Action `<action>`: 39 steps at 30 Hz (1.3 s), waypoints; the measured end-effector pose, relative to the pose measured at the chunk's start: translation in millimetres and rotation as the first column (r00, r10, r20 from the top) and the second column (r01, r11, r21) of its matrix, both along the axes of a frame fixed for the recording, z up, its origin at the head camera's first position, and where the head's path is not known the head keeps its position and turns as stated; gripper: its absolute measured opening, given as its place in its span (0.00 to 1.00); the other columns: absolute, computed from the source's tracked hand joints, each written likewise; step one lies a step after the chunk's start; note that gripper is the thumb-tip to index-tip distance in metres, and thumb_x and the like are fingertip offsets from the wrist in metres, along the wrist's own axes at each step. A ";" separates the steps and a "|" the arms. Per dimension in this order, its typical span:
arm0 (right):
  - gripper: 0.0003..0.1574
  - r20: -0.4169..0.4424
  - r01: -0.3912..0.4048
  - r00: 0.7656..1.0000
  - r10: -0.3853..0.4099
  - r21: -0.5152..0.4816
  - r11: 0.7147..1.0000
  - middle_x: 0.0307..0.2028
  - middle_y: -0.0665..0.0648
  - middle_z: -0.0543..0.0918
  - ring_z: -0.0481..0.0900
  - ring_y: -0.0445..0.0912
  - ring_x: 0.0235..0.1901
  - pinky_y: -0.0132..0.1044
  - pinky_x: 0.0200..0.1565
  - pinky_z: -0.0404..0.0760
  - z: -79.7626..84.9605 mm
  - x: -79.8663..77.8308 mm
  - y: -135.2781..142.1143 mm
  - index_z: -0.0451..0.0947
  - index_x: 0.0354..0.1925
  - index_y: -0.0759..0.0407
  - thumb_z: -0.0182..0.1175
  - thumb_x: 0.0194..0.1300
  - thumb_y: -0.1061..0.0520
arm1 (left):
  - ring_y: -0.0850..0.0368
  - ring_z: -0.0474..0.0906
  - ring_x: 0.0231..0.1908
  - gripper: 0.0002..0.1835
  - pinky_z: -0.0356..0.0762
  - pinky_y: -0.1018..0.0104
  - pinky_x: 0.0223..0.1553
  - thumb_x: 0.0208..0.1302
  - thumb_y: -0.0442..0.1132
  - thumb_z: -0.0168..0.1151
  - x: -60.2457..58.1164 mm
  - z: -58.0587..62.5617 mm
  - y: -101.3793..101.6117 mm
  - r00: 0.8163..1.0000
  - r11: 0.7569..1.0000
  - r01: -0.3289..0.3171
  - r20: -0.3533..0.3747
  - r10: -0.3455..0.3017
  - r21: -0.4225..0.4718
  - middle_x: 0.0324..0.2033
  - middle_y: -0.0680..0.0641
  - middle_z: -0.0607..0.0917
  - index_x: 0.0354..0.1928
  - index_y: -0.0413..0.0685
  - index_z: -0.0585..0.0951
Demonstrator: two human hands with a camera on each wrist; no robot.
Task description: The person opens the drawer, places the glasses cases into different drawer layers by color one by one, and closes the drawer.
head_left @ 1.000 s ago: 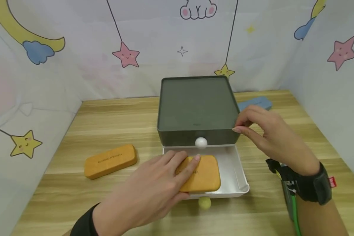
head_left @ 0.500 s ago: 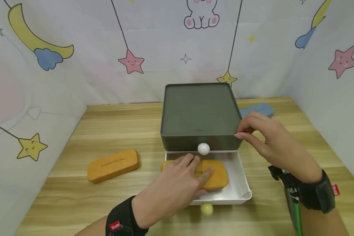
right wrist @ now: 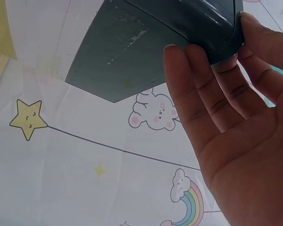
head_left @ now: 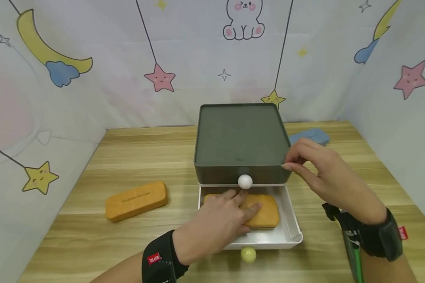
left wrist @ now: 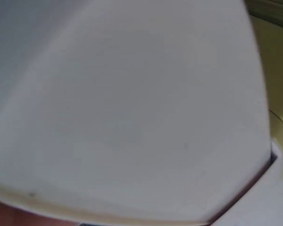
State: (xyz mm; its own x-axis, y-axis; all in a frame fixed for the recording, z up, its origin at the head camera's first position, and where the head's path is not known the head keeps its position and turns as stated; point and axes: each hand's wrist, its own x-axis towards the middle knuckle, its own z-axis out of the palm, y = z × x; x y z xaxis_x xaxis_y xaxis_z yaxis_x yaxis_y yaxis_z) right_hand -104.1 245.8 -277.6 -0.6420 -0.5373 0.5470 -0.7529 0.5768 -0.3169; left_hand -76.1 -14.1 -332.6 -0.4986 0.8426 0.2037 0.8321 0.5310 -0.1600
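Observation:
In the head view, a drawer box [head_left: 241, 135] with a dark green top tier and white knob stands mid-table. Its lower white drawer [head_left: 290, 236], with a yellow knob [head_left: 248, 255], is pulled out. Inside lies an orange oblong case [head_left: 267, 212], like a glasses case. My left hand [head_left: 221, 222] holds this case from above, index finger across its top, thumb at the near side; its left part is hidden. My right hand [head_left: 318, 173] pinches the box's front right corner, also visible in the right wrist view. A blurred white surface [left wrist: 132, 117] fills most of the left wrist view.
A second orange case [head_left: 137, 201] with small lettering lies on the wooden table [head_left: 152, 157] to the left. Behind the box at right is a blue case [head_left: 311, 136], partly covered by my right hand. Patterned white fabric [head_left: 198, 47] surrounds the table at back and sides.
My left hand has moved right with the orange case, which now sits farther right in the drawer. The right hand keeps its hold on the box corner. The head view has tilted slightly upward.

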 end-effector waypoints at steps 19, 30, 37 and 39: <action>0.21 -0.039 0.006 0.999 -0.006 0.003 1.000 0.34 0.42 0.74 0.70 0.32 0.34 0.24 0.34 0.72 -1.7 -0.9 -0.9 0.75 0.36 0.53 0.69 0.48 0.73 | 0.56 0.76 0.36 0.21 0.79 0.68 0.27 0.51 0.59 0.70 -2.9 -2.1 2.2 0.983 0.998 -0.063 -0.173 0.066 0.023 0.38 0.52 0.82 0.40 0.53 0.84; 0.21 -0.016 0.027 1.000 -0.027 0.006 1.000 0.35 0.41 0.74 0.70 0.32 0.34 0.23 0.33 0.72 -5.2 3.5 -0.8 0.74 0.36 0.51 0.69 0.49 0.72 | 0.61 0.73 0.23 0.07 0.69 0.69 0.14 0.54 0.30 0.62 -3.4 -9.3 3.0 0.979 0.997 -0.044 -0.198 0.054 0.057 0.26 0.54 0.78 0.29 0.52 0.78; 0.21 -0.029 0.031 0.999 -0.031 0.011 0.999 0.35 0.40 0.74 0.70 0.32 0.34 0.23 0.34 0.72 -4.3 2.2 -0.5 0.74 0.36 0.51 0.69 0.49 0.71 | 0.62 0.73 0.16 0.09 0.70 0.66 0.12 0.52 0.30 0.65 -6.8 -11.3 0.5 0.978 0.994 -0.091 -0.184 0.101 0.062 0.20 0.55 0.78 0.25 0.53 0.78; 0.21 -0.026 0.032 0.999 -0.032 0.014 0.999 0.35 0.40 0.74 0.70 0.31 0.34 0.23 0.34 0.72 -3.7 2.4 -0.5 0.74 0.36 0.51 0.69 0.49 0.71 | 0.61 0.73 0.17 0.08 0.71 0.66 0.12 0.52 0.31 0.66 -7.6 -12.2 -0.3 0.979 0.993 -0.104 -0.169 0.111 0.048 0.19 0.55 0.78 0.25 0.53 0.78</action>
